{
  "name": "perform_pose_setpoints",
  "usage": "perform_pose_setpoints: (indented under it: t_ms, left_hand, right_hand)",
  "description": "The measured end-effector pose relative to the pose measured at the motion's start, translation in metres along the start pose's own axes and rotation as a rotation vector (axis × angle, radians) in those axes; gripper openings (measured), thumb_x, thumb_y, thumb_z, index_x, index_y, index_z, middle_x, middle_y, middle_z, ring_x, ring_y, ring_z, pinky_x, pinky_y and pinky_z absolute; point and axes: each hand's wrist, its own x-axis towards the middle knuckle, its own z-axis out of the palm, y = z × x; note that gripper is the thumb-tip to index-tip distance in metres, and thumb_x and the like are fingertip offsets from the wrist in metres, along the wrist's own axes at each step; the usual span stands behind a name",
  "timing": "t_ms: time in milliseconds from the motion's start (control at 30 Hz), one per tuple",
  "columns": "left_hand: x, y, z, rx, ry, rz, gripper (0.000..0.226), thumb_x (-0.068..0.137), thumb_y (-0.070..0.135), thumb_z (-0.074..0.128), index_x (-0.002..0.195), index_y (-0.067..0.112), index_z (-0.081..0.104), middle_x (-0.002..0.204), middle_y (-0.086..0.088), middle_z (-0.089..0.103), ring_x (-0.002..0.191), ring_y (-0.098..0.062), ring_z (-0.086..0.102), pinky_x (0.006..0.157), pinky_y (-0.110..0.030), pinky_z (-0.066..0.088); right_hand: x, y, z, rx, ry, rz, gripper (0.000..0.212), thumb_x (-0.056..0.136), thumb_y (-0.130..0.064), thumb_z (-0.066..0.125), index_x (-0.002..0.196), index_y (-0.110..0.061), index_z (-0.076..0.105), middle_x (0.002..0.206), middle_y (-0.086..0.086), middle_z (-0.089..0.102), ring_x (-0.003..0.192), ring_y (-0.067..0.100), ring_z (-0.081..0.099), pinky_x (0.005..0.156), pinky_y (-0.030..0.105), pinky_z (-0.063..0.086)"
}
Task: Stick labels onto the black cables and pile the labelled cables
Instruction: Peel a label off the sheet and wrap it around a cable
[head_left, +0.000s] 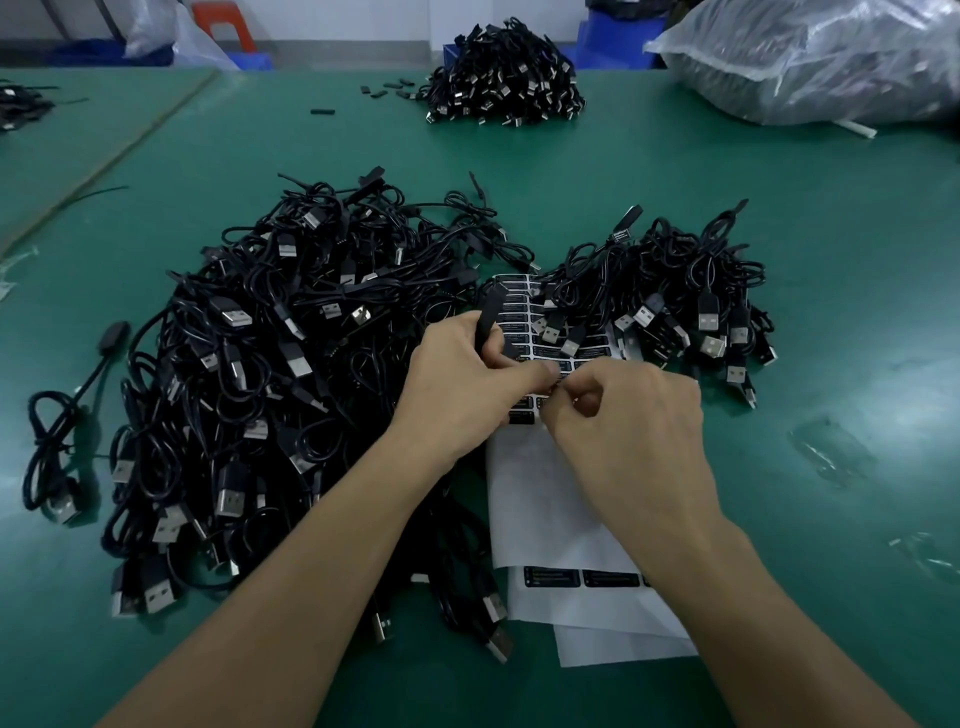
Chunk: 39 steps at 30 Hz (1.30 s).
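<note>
Gripping the flat head of one black cable (487, 318) in the left hand (457, 379), fingers curled round it, just above the label sheet (540, 499) in the near middle of the green table (831, 260). Right hand (634, 415) pinched thumb to forefinger over the rows of black labels (519, 335), touching the left thumb, the picked label itself hidden between the fingertips. Apparently mid-peel or mid-transfer. Best done by lifting the label from one corner only, keeping the sticky side off the skin, turning the cable head flat face up, squaring the long edges, then pressing from the middle outward to leave no bubble or raised corner. Worth minding: loose plugs from the right pile (701, 301) lying across the far end of the sheet, likely to snag a peeled label. Large tangled pile (249, 374) to the left, seemingly unlabelled stock; finished cable probably bound for the smaller right pile, judging by the labelled head (621, 235) at its far edge.
</note>
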Motion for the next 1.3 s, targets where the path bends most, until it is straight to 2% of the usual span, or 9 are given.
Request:
perform_pose_setpoints:
  t_ms: [133,233,333,467,567,700,933,1100,1300]
  left_hand:
    - [-0.002,0.005,-0.002,-0.029,0.01,-0.055,0.035,0.096,0.038,0.056,0.076,0.01,0.054,0.068,-0.005,0.074,0.037,-0.008,0.049,0.038,-0.018,0.036]
    - [-0.002,0.004,-0.002,-0.012,0.012,-0.039,0.035,0.099,0.025,0.04,0.07,0.016,0.057,0.062,0.001,0.069,0.041,-0.007,0.049,0.039,-0.018,0.036]
    - [-0.001,0.003,-0.002,0.011,-0.001,-0.016,0.035,0.102,0.016,0.041,0.077,0.017,0.066,0.059,0.006,0.063,0.046,-0.004,0.052,0.041,-0.016,0.039]
    - [0.001,0.004,-0.001,-0.008,-0.04,0.052,0.03,0.103,0.019,0.053,0.085,0.025,0.077,0.069,0.001,0.062,0.061,-0.004,0.059,0.053,-0.024,0.054]
    - [-0.002,0.008,-0.001,-0.038,-0.079,0.065,0.019,0.099,0.019,0.062,0.087,0.022,0.077,0.061,0.006,0.062,0.057,-0.009,0.064,0.056,-0.031,0.059]
    - [-0.005,0.01,0.003,-0.073,-0.116,0.038,0.011,0.095,0.01,0.067,0.089,0.012,0.076,0.065,-0.005,0.07,0.061,-0.021,0.068,0.071,-0.045,0.061]
    - [-0.006,0.01,0.001,-0.362,-0.24,-0.108,0.013,0.088,-0.008,0.067,0.1,-0.006,0.069,0.068,-0.015,0.07,0.057,-0.018,0.067,0.056,-0.023,0.056]
    - [-0.006,0.008,0.0,-0.36,-0.291,-0.076,0.03,0.088,-0.01,0.066,0.111,0.008,0.063,0.068,-0.013,0.069,0.059,-0.022,0.067,0.057,-0.027,0.057]
    - [-0.007,0.007,0.002,-0.361,-0.256,-0.087,0.011,0.092,-0.002,0.066,0.094,0.009,0.064,0.071,-0.01,0.068,0.059,-0.022,0.068,0.054,-0.027,0.056]
  right_hand:
    - [0.004,0.009,-0.005,0.189,0.091,0.007,0.017,0.084,-0.018,0.07,0.068,-0.016,0.072,0.057,-0.003,0.064,0.059,0.016,0.058,0.057,0.024,0.044]
    - [0.008,0.011,-0.009,0.483,0.095,0.098,0.021,0.085,-0.017,0.073,0.065,-0.026,0.075,0.06,-0.01,0.067,0.051,0.004,0.054,0.051,0.014,0.041]
    - [0.011,0.009,-0.01,0.77,0.068,0.211,0.023,0.085,-0.015,0.075,0.066,-0.027,0.077,0.055,-0.004,0.064,0.049,-0.001,0.048,0.048,0.009,0.04]
    - [0.012,0.009,-0.013,1.01,-0.017,0.28,0.015,0.09,-0.008,0.069,0.079,-0.017,0.075,0.047,-0.019,0.054,0.043,-0.004,0.05,0.043,0.006,0.037]
    - [0.012,0.01,-0.013,1.059,-0.037,0.283,0.011,0.09,-0.01,0.069,0.083,-0.015,0.075,0.052,-0.018,0.058,0.05,-0.005,0.054,0.045,0.006,0.039]
    - [0.014,0.011,-0.009,1.061,-0.016,0.301,0.01,0.09,-0.012,0.071,0.083,-0.018,0.076,0.051,-0.019,0.058,0.048,-0.005,0.054,0.046,0.006,0.039]
    - [0.015,0.014,-0.004,1.012,0.028,0.282,0.012,0.09,-0.012,0.072,0.081,-0.018,0.077,0.052,-0.019,0.059,0.043,-0.004,0.051,0.045,0.006,0.038]
    - [0.015,0.015,-0.002,0.983,0.035,0.255,0.011,0.09,-0.012,0.071,0.083,-0.018,0.077,0.056,-0.018,0.062,0.046,-0.003,0.052,0.046,0.007,0.038]
    - [0.015,0.015,0.001,0.976,0.049,0.231,0.013,0.089,-0.015,0.074,0.079,-0.023,0.078,0.074,-0.01,0.073,0.064,-0.002,0.06,0.062,0.015,0.046]
